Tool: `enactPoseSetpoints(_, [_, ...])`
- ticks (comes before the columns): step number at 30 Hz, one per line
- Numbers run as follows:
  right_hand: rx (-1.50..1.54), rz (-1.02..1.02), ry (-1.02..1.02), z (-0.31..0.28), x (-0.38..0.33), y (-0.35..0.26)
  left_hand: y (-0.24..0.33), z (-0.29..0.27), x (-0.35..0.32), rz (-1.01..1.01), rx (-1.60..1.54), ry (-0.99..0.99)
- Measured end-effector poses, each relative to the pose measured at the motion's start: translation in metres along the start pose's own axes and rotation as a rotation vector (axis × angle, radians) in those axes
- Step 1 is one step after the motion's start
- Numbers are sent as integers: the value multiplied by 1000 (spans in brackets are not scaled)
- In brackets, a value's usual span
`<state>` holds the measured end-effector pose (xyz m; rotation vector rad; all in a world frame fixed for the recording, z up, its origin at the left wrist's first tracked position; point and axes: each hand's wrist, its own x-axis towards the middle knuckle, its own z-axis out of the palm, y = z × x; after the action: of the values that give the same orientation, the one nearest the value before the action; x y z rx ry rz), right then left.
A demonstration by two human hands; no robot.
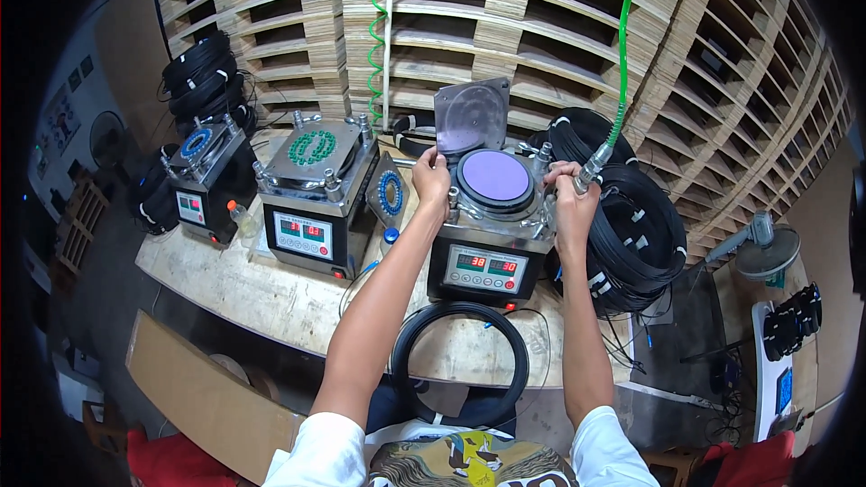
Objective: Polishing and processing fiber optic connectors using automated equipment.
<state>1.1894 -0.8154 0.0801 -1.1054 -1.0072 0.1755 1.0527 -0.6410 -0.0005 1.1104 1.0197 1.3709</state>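
Observation:
In front of me stands a small black fibre polishing machine [487, 272] with a round purple pad [495, 175] on its top. My right hand [574, 197], at the machine's right side, is closed around a metal air gun [591, 170] joined to a green air hose [622, 81]. Its nozzle end is hidden. At the pad's left edge my left hand [431, 179] has its fingers curled together. What they grip, if anything, is hidden. Behind the pad a square metal plate [473, 114] stands tilted up. A plate with a blue ring of connectors [389, 193] leans left of my left hand.
A similar machine with green connectors [311, 148] stands to the left, and another with blue ones [196, 143] beyond it. A black cable coil [519, 343] lies at the front edge. Cable coils [636, 239] are stacked right. Wooden pallets [505, 9] rise behind the bench [244, 275].

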Motion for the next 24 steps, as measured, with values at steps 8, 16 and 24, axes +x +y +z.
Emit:
enactPoseSetpoints(8, [136,27,-130,51,-8,-15,-4,-9,5,25,-70,0])
enactPoseSetpoints(16, [199,-70,-87,110,-1,-8,1,1,1,15,-15,75])
enactPoseSetpoints(24, [313,-218,31,110,59,-26,-4,-8,4,14,7,71])
